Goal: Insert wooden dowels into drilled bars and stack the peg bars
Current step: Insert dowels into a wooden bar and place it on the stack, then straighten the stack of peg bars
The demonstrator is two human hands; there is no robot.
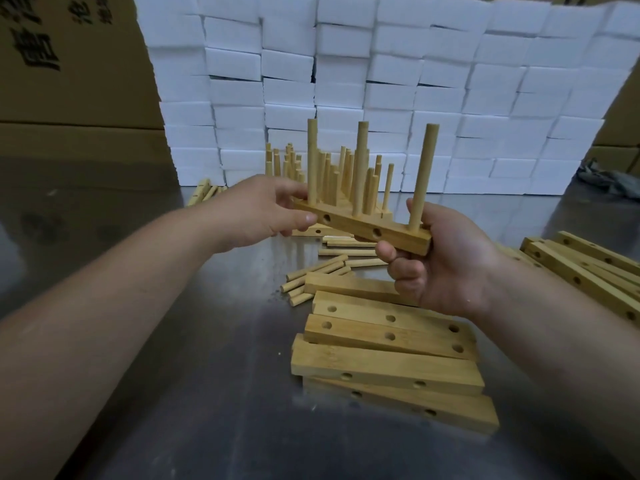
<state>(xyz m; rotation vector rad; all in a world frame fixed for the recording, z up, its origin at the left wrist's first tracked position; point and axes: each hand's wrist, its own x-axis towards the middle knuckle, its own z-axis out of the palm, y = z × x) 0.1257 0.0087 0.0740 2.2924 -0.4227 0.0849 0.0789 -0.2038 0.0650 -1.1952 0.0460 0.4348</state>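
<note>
A wooden peg bar (360, 227) with three upright dowels is held in the air above the metal table. My left hand (266, 211) pinches its left end and my right hand (446, 261) grips its right end from below. Behind it stands a cluster of finished peg bars (346, 178) with dowels pointing up. Loose dowels (322, 271) lie on the table under the held bar. Several drilled bars without dowels (388, 351) are piled near the front, under my right wrist.
More drilled bars (585, 268) lie at the right edge. A wall of white foam blocks (381, 81) stands behind the work area, with cardboard boxes (69, 81) at the left. A few bars and dowels (204, 194) lie at the back left of the metal table (207, 375).
</note>
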